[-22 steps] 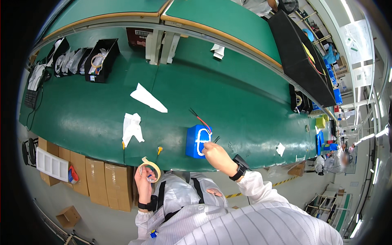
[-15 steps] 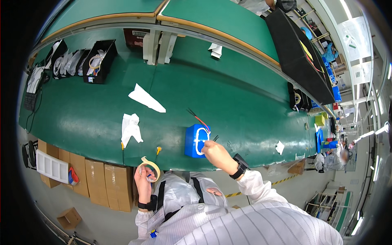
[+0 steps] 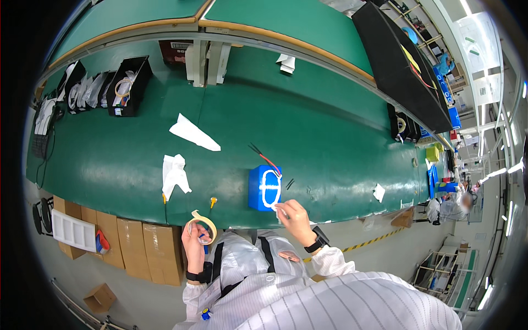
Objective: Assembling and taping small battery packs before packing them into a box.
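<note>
Blue block (image 3: pixel 256 190) sitting near tabletop (image 3: pixel 341 187) front edge, likely for reach; right hand (image 3: pixel 297 220) pinching beside it, object unclear; left hand (image 3: pixel 193 240) gripping tape roll (image 3: pixel 210 224).

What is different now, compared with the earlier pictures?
The right hand has moved toward the person; its fingertips are now at the near end of the white loop on the blue block; whether they grip it is unclear. The left hand still holds the tape roll; the block stays on the green table.

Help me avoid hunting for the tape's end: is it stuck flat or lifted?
Lifted: a short flap stands off the top of the tape roll in the left hand.
</note>
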### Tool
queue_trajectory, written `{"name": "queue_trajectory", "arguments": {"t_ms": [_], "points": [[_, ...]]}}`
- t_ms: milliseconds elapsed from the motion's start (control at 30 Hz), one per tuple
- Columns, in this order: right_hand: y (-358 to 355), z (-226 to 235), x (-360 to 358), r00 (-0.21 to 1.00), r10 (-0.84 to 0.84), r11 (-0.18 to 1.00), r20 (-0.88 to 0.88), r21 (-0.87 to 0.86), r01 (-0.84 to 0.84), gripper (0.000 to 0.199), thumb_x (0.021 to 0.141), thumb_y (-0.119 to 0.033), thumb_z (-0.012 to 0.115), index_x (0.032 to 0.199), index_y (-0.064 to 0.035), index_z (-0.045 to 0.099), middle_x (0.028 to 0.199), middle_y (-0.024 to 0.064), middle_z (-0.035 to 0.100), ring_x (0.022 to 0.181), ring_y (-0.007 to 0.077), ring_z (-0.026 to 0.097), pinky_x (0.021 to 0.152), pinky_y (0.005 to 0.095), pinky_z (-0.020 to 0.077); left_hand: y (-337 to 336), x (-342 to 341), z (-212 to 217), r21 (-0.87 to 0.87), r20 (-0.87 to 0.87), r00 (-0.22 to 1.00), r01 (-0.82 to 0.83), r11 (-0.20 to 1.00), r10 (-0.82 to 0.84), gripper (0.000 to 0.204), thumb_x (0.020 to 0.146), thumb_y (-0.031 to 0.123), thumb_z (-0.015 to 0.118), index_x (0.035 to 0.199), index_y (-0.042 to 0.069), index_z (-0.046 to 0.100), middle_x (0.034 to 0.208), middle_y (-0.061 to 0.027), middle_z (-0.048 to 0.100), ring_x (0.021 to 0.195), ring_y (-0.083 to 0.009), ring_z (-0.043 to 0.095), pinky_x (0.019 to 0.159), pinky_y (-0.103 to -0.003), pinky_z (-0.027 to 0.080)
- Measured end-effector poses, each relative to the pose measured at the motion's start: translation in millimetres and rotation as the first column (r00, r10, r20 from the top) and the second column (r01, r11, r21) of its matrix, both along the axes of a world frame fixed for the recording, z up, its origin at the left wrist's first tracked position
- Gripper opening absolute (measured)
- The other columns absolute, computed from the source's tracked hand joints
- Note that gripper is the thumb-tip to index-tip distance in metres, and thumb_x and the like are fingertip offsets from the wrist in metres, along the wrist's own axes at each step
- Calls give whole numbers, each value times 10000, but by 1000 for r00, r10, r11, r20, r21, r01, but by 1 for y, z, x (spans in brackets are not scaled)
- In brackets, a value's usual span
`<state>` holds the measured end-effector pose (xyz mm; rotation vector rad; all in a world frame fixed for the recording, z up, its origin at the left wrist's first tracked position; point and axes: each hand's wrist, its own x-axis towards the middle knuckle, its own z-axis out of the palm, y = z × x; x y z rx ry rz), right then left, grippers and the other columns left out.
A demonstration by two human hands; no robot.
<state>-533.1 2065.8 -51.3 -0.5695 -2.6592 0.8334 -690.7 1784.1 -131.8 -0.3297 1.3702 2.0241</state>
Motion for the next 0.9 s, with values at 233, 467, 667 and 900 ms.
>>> {"name": "queue_trajectory", "arguments": {"t_ms": [233, 467, 667, 900], "points": [[29, 1, 9, 931, -362, 931, 44, -42, 364, 112, 823, -6, 681, 929, -42, 680, 848, 113, 602, 776, 300, 617, 660, 380, 496, -2, -2, 3, -45, 34, 999, 13, 999, -11, 205, 1043, 214, 495, 1108, 37, 575, 776, -10, 568, 632, -90, 569, 514, -230, 480], [17, 1, -38, 998, 70, 990, 2, 126, -70, 196, 724, 56, 678, 897, -36, 685, 942, 131, 639, 875, 313, 645, 759, 390, 528, 6, -6, 9, -18, 3, 999, 51, 999, -51, 207, 1045, 213, 490, 1116, 39, 576, 779, -12, 569, 631, -91, 566, 508, -231, 478], [22, 56, -24, 877, 430, 712, 213, -678, -184, 177, 717, -13, 727, 889, -53, 737, 871, 90, 709, 863, 271, 684, 746, 337, 534, -12, -3, -2, -40, 15, 1000, -7, 999, 8, 203, 1046, 211, 488, 1110, 38, 573, 787, -13, 569, 633, -91, 568, 495, -229, 479], [23, 11, -34, 916, 340, 896, 212, -368, -247, 136, 763, -9, 675, 897, -2, 703, 917, 159, 700, 812, 322, 679, 716, 364, 531, -2, -7, 8, -44, 0, 1000, 6, 999, -6, 231, 1054, 212, 465, 1099, 15, 577, 773, -18, 565, 627, -91, 569, 508, -228, 494]]}}
